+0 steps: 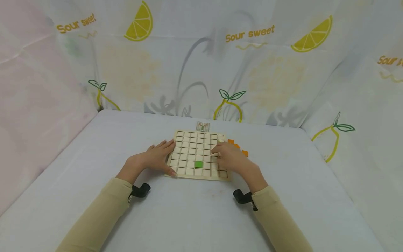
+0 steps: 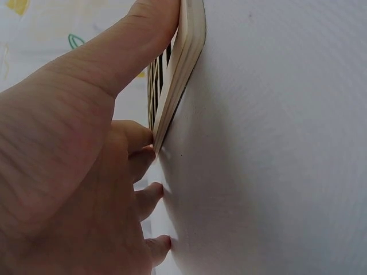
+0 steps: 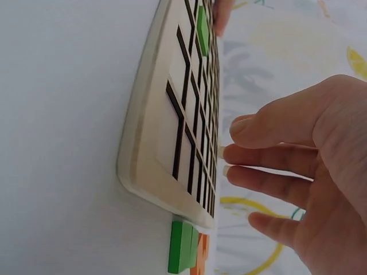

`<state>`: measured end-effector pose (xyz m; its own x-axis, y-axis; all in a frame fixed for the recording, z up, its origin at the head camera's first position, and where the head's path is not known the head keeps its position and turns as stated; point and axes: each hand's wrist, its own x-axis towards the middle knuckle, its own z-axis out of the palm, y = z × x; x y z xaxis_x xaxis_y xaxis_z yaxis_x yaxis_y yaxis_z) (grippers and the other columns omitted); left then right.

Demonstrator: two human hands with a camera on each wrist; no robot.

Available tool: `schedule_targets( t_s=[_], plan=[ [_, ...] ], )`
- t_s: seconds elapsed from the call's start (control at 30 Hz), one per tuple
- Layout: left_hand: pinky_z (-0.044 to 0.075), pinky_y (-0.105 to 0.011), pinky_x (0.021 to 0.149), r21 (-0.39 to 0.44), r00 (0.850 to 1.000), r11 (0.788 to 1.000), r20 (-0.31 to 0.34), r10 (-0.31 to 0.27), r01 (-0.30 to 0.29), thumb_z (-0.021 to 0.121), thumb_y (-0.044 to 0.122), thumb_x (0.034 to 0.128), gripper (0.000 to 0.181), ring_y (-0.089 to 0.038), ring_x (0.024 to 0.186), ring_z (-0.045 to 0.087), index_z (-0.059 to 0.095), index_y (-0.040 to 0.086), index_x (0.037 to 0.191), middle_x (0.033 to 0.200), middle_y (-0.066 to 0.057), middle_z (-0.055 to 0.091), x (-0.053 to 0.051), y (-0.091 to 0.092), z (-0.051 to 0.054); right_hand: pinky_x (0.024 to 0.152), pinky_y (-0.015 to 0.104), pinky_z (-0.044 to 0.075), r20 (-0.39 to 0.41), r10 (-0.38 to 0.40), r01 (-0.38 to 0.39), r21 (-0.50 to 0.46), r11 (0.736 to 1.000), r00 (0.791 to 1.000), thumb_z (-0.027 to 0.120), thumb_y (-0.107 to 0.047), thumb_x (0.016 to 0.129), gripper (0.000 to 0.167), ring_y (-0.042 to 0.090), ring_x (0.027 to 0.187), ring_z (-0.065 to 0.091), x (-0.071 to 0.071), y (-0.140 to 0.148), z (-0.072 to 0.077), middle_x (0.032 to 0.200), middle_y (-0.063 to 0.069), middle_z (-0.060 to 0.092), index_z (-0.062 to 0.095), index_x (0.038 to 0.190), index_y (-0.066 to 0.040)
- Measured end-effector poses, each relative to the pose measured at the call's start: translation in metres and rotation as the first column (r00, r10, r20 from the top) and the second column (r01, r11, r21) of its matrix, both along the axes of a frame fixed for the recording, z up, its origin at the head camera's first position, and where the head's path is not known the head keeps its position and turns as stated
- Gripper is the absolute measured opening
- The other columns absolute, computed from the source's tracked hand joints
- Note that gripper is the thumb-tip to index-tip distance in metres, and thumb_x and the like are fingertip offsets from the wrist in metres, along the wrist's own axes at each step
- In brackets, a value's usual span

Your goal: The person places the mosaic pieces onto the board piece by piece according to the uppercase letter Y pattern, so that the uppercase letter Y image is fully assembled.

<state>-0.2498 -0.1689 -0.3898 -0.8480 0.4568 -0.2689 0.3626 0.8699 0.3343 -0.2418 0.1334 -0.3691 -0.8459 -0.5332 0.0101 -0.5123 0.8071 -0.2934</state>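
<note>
A square wooden grid board [image 1: 190, 157] lies on the table, with one green tile [image 1: 198, 164] in a cell near its front edge; the same tile [image 3: 202, 31] shows in the right wrist view. My left hand [image 1: 157, 157] lies along the board's left side, its thumb on the front left corner and its fingers spread; the left wrist view shows the thumb of the left hand [image 2: 74, 137] against the board's edge [image 2: 184, 63]. Over the right part of the grid hovers my right hand [image 1: 234, 159]. In the right wrist view, the right hand [image 3: 304, 154] has thumb and fingertips apart, nothing visible between them.
Orange tiles [image 1: 244, 153] lie right of the board, partly behind the right hand. Green tiles [image 3: 181, 246] sit beside the board's corner, next to orange ones [image 3: 200, 255]. A small patterned card [image 1: 203, 126] lies behind the board. Printed cloth hangs behind the table.
</note>
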Motion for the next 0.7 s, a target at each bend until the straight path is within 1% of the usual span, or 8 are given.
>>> schedule_targets(
  t_s=[0.1,0.17,0.23,0.3,0.43,0.5,0.63,0.7],
  plan=[
    [0.011,-0.072,0.117,0.002,1.0,1.0,-0.001,-0.001,0.001,0.079,0.061,0.073,0.125,-0.044,0.154,0.005,0.012,0.002,0.159,0.168,-0.016,0.007,0.0,-0.001,0.0,0.091,0.042,0.054,0.002,-0.018,0.018,0.003,1.0,1.0,0.059,0.0,0.089,0.035,0.028,0.114,0.064,0.0,0.004,0.004,0.125,0.009,0.067,0.069,0.121,-0.006],
    [0.01,-0.072,0.117,0.007,1.0,1.0,0.001,-0.001,0.001,0.079,0.061,0.0731,0.125,-0.044,0.154,0.005,0.012,0.001,0.159,0.168,-0.017,0.007,0.0,-0.001,0.001,0.089,0.042,0.054,-0.006,-0.029,0.029,0.006,1.0,1.0,0.058,0.001,0.087,0.036,0.028,0.11,0.066,-0.001,0.006,0.005,0.122,0.008,0.068,0.07,0.12,-0.006],
    [0.01,-0.071,0.117,0.009,1.0,1.0,0.004,-0.002,0.002,0.079,0.062,0.073,0.125,-0.044,0.154,0.005,0.011,0.002,0.159,0.168,-0.016,0.006,0.0,-0.001,0.0,0.091,0.042,0.053,-0.014,-0.041,0.042,0.015,0.999,0.999,0.058,0.0,0.087,0.037,0.027,0.112,0.065,-0.003,0.009,0.005,0.121,0.007,0.068,0.071,0.12,-0.007],
    [0.01,-0.071,0.118,0.011,1.0,1.0,0.006,-0.002,0.002,0.079,0.062,0.0731,0.125,-0.043,0.154,0.004,0.011,0.002,0.159,0.168,-0.016,0.006,0.0,-0.001,0.0,0.095,0.043,0.052,-0.008,-0.056,0.056,0.003,0.998,0.998,0.057,0.002,0.085,0.038,0.027,0.114,0.064,-0.004,0.012,0.005,0.12,0.007,0.069,0.071,0.119,-0.007],
    [0.01,-0.071,0.118,0.005,1.0,1.0,0.007,-0.002,0.002,0.079,0.063,0.0731,0.125,-0.043,0.154,0.004,0.011,0.002,0.159,0.168,-0.016,0.006,0.0,-0.001,-0.001,0.1,0.043,0.051,-0.013,-0.059,0.059,-0.002,0.998,0.998,0.057,0.003,0.085,0.036,0.027,0.118,0.063,-0.006,0.016,0.005,0.119,0.009,0.07,0.072,0.117,-0.004],
    [0.01,-0.071,0.118,0.003,1.0,1.0,0.006,-0.001,0.001,0.079,0.063,0.073,0.126,-0.043,0.154,0.004,0.01,0.002,0.159,0.168,-0.016,0.005,-0.001,-0.002,-0.002,0.098,0.043,0.052,-0.014,-0.063,0.063,0.002,0.998,0.998,0.058,0.003,0.085,0.035,0.027,0.114,0.064,-0.007,0.018,0.005,0.116,0.009,0.07,0.073,0.116,-0.004],
    [0.009,-0.071,0.118,0.004,1.0,1.0,0.002,-0.004,0.004,0.078,0.064,0.073,0.126,-0.043,0.154,0.004,0.01,0.002,0.159,0.168,-0.016,0.005,0.0,-0.002,-0.002,0.088,0.041,0.054,-0.009,-0.09,0.09,0.025,0.996,0.996,0.059,0.001,0.086,0.032,0.023,0.101,0.065,-0.009,0.021,0.005,0.11,0.007,0.069,0.073,0.115,-0.005],
    [0.009,-0.071,0.118,0.008,1.0,1.0,0.004,-0.004,0.004,0.078,0.063,0.0732,0.125,-0.043,0.154,0.004,0.01,0.002,0.159,0.168,-0.016,0.005,0.0,-0.002,-0.002,0.085,0.04,0.054,-0.013,-0.106,0.107,0.035,0.994,0.994,0.06,-0.001,0.088,0.029,0.022,0.101,0.065,-0.01,0.023,0.004,0.111,0.007,0.07,0.074,0.113,-0.006]
  ],
)
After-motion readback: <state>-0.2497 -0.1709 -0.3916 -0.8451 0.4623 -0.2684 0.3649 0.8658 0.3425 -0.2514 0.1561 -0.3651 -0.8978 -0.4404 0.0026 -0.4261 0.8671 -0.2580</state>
